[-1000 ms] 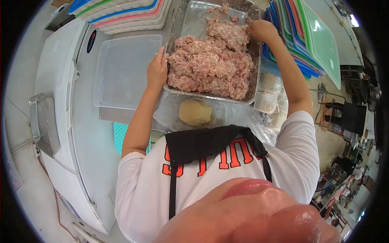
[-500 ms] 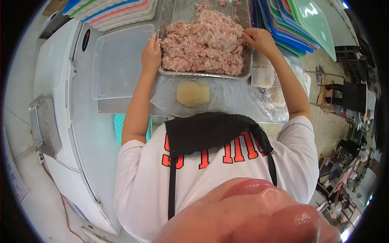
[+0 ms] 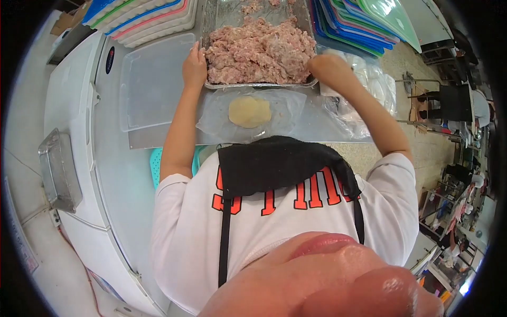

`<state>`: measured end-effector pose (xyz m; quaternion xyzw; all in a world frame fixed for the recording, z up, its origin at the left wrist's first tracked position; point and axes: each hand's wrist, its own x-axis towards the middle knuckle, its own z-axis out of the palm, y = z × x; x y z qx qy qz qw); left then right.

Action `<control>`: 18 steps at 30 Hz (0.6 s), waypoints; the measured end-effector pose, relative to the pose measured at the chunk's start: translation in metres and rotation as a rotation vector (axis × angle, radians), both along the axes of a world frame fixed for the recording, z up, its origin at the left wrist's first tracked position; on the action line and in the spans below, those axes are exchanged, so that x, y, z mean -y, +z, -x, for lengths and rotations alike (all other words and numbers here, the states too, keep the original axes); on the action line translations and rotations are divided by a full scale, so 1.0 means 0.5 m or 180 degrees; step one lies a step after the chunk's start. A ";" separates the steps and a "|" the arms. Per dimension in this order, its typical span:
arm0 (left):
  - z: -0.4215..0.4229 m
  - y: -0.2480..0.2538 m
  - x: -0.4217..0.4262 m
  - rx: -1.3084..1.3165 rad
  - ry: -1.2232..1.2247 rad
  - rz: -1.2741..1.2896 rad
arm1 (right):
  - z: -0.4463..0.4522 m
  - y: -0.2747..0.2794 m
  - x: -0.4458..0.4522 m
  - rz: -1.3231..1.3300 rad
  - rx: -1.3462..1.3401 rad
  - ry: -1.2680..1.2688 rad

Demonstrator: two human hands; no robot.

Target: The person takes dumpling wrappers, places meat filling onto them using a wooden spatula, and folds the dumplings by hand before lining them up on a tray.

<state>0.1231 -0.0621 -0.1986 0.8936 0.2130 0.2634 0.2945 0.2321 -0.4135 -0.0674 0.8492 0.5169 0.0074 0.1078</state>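
Pink minced meat (image 3: 259,52) fills the near part of a metal tray (image 3: 253,85). My left hand (image 3: 195,65) rests against the tray's left side, its fingers closed around the edge. At the right side of the meat is my right hand (image 3: 328,68), its fingers curled and pressed together; a tool or anything else inside it cannot be made out. Between the tray and my body lies a stack of round yellowish wrappers (image 3: 250,111) on clear plastic film (image 3: 289,108).
A clear lid (image 3: 153,87) lies at the left. Trays with coloured rims (image 3: 153,24) are piled behind it. Coloured lids (image 3: 359,26) stand at the right, above bagged white packs (image 3: 364,71). A metal pan (image 3: 59,171) is far left.
My right hand has come down from the far part of the tray to its near right side. The meat mound there looks flatter. The whole scene has shifted upward in view.
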 end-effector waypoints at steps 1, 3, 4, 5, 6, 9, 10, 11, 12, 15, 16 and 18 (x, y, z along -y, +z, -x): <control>0.002 0.003 0.000 -0.0031 -0.0004 0.0007 | -0.004 0.037 -0.008 0.0180 0.0251 -0.0006; 0.003 0.008 0.001 -0.0086 -0.0009 0.0028 | -0.012 0.121 -0.017 0.0361 0.0674 0.0012; 0.003 0.007 0.002 -0.0047 -0.0009 0.0026 | -0.009 0.167 -0.015 0.0360 0.0834 0.0033; 0.002 0.004 0.002 -0.0013 -0.0009 0.0024 | -0.006 0.193 -0.015 0.0358 0.0990 0.0054; 0.003 0.005 0.002 0.0017 -0.0008 0.0021 | -0.004 0.199 -0.016 0.0209 0.1033 0.0017; 0.004 0.008 0.002 -0.0058 0.0037 0.0025 | -0.003 0.184 -0.025 -0.0197 0.0899 -0.0173; 0.003 0.006 0.001 -0.0065 0.0051 0.0012 | 0.001 0.135 -0.032 -0.0305 0.0676 -0.0295; 0.002 0.003 0.001 -0.0072 0.0063 0.0002 | 0.006 0.049 -0.037 -0.0454 0.0466 -0.0166; 0.000 0.002 0.002 -0.0086 0.0057 -0.0019 | 0.011 -0.017 -0.044 -0.0611 0.0250 -0.0056; -0.001 0.006 0.003 -0.0081 0.0042 -0.0008 | 0.031 -0.029 -0.075 -0.0480 0.0043 0.0002; 0.004 0.004 0.003 -0.0073 0.0030 0.0001 | 0.024 -0.021 -0.077 -0.0332 0.0043 0.0101; 0.002 0.003 0.001 -0.0024 0.0011 0.0025 | -0.016 0.032 -0.082 -0.0030 0.0076 0.0304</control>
